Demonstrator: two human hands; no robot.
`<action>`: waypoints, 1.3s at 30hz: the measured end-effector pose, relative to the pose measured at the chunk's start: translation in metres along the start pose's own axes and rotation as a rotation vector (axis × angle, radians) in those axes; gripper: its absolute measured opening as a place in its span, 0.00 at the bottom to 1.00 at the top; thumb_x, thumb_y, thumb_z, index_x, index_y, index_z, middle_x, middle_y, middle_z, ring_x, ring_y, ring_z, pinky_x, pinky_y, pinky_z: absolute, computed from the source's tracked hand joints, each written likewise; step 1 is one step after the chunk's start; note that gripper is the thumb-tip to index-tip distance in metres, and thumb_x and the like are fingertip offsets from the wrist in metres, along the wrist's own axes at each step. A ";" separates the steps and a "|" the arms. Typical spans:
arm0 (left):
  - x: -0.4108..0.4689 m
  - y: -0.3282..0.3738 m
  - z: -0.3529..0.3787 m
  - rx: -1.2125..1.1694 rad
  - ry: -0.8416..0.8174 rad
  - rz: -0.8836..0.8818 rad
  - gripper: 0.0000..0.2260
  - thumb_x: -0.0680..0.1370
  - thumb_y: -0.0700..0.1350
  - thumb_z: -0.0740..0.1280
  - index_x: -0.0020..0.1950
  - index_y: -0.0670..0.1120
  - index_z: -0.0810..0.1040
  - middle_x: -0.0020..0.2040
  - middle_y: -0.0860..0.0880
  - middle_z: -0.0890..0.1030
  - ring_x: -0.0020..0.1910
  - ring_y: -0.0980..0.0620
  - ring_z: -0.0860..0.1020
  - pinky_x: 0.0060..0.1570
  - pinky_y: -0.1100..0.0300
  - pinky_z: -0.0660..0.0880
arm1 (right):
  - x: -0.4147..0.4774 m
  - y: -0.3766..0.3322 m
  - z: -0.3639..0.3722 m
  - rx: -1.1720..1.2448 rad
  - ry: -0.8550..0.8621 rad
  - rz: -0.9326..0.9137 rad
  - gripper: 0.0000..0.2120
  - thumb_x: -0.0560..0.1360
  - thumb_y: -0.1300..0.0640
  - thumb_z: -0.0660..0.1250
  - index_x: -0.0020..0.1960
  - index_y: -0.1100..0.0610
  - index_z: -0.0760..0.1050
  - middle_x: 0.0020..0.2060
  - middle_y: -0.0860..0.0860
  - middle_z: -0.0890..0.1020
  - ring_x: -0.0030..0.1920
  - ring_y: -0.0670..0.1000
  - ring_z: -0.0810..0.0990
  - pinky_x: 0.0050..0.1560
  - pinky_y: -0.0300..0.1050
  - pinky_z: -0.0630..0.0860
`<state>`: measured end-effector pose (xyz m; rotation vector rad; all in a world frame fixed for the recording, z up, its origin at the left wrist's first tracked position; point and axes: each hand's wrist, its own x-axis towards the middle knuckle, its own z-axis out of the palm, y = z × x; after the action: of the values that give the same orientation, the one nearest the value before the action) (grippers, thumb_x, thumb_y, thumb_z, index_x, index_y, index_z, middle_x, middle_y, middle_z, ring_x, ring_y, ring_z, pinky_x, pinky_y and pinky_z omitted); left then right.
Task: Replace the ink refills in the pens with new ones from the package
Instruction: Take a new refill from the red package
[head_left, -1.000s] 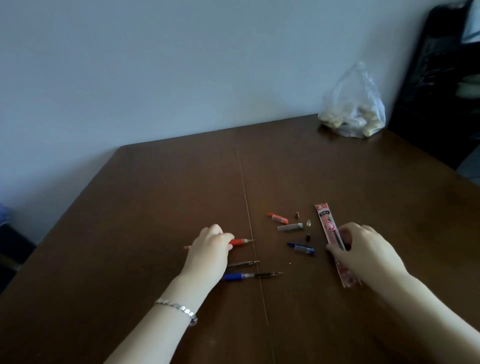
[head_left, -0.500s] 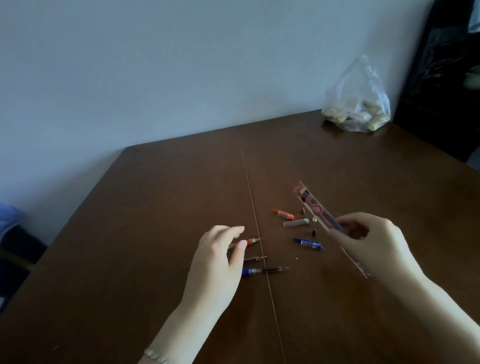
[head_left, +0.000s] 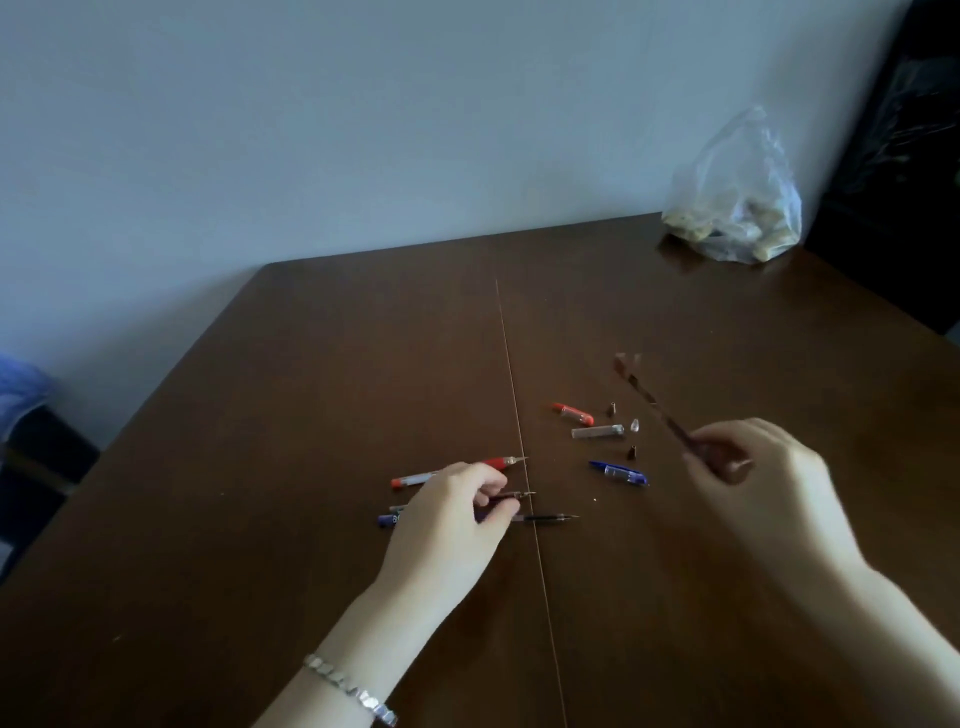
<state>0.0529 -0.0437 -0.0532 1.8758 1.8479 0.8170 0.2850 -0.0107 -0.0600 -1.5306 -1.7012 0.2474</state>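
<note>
My right hand (head_left: 763, 483) has its fingers curled round the near end of the long, flat refill package (head_left: 649, 397) of clear and reddish plastic. The package seems to be raised off the table, its free end aimed at 10 o'clock, which I judge keeps the top reachable for opening. Motion blur hides its print and contents.

At 9 o'clock of it, my left hand (head_left: 452, 514) lies knuckles-up, thumb and forefinger seemingly pinching the thin dark pen (head_left: 519, 495), probably singling it out for the first swap. At that pen's 12 o'clock lies the red-gripped pen with a pale barrel (head_left: 498, 461). At its 6 o'clock is the blue pen with a black refill poking out (head_left: 550, 517).

Between the hands sit stripped parts: a glossy red barrel piece (head_left: 573, 414), a clear tube (head_left: 597, 431), a blue clip section (head_left: 618, 473) and a small dark cone tip (head_left: 632, 452).

All of this rests on the smooth dark-brown wooden table (head_left: 311, 415). A crinkled clear plastic bag (head_left: 737, 208) slumps at the far corner, at 1 o'clock.
</note>
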 end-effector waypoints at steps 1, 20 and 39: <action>-0.003 -0.002 0.001 0.030 -0.022 0.039 0.11 0.74 0.48 0.67 0.55 0.50 0.77 0.48 0.56 0.78 0.47 0.59 0.76 0.43 0.72 0.72 | 0.000 0.004 -0.005 -0.001 -0.009 0.020 0.10 0.65 0.65 0.73 0.40 0.51 0.78 0.35 0.51 0.79 0.35 0.49 0.77 0.37 0.40 0.72; -0.008 0.011 -0.002 -0.849 0.218 -0.344 0.05 0.74 0.38 0.67 0.46 0.47 0.77 0.42 0.47 0.82 0.36 0.56 0.83 0.28 0.66 0.79 | -0.037 -0.016 -0.003 0.385 -0.284 0.009 0.13 0.64 0.47 0.72 0.47 0.45 0.79 0.44 0.41 0.82 0.46 0.42 0.80 0.41 0.30 0.75; 0.001 0.029 -0.014 -1.149 0.195 -0.439 0.13 0.79 0.48 0.57 0.39 0.43 0.74 0.21 0.50 0.75 0.21 0.55 0.74 0.25 0.64 0.74 | -0.036 -0.049 0.009 0.469 -0.578 0.158 0.08 0.68 0.61 0.72 0.39 0.48 0.80 0.40 0.45 0.84 0.39 0.44 0.83 0.42 0.39 0.80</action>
<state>0.0662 -0.0466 -0.0234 0.6677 1.2797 1.4715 0.2404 -0.0522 -0.0506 -1.3013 -1.7669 1.1784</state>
